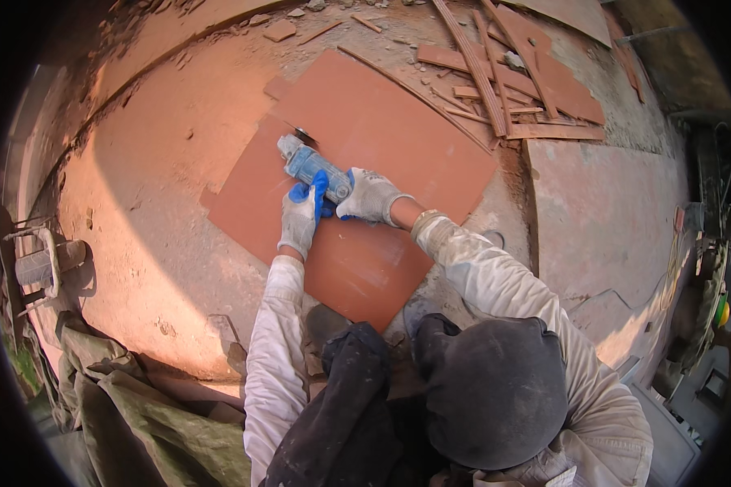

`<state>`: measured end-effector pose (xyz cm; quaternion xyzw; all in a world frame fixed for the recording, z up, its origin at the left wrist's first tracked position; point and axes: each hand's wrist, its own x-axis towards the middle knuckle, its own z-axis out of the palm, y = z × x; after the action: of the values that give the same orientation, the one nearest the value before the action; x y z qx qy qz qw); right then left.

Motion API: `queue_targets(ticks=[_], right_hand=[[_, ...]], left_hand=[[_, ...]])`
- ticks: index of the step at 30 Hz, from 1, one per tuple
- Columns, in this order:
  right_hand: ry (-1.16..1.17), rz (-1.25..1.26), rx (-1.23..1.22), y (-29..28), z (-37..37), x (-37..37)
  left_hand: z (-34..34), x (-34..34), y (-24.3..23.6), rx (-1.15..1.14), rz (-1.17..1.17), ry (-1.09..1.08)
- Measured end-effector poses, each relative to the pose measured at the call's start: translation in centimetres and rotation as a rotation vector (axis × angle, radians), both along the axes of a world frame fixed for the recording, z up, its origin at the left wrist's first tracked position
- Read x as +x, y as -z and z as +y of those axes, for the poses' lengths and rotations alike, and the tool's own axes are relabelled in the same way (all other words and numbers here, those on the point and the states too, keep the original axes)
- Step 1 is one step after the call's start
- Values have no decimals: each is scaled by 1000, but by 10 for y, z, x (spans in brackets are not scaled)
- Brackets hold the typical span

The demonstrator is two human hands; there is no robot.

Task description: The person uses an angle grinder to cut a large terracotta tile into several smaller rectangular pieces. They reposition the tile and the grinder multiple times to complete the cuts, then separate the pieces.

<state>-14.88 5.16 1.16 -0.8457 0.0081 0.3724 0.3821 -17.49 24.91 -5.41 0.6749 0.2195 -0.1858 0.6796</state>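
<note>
A blue angle grinder (307, 165) lies in my gloved hands over a large reddish square sheet (406, 138), its disc at the upper left end; I cannot tell if the disc touches the surface. My left hand (300, 213) wraps the lower part of the tool from the left, fingers closed on it. My right hand (369, 195) grips its back end from the right. Both gloves are grey with blue palms. The sheet extends down to my feet, partly under my arms.
Broken reddish strips and pieces (503, 89) with rubble lie at upper right. A pale slab (597, 215) is on the right. A metal-framed object (45, 264) stands at the left, and a crumpled olive tarp (130, 406) lies at lower left.
</note>
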Motion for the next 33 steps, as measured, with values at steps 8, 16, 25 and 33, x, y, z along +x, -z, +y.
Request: queue_targets(ticks=[8, 16, 25, 33], right_hand=[[7, -19, 15, 0, -7, -8], [18, 26, 40, -5, -14, -14], [9, -32, 30, 7, -17, -19], [32, 2, 41, 5, -21, -21]], left_hand=[[-7, -9, -3, 9, -19, 6], [-11, -13, 0, -30, 2, 9], [-17, -16, -8, -8, 20, 10], [-18, -19, -3, -21, 31, 2]])
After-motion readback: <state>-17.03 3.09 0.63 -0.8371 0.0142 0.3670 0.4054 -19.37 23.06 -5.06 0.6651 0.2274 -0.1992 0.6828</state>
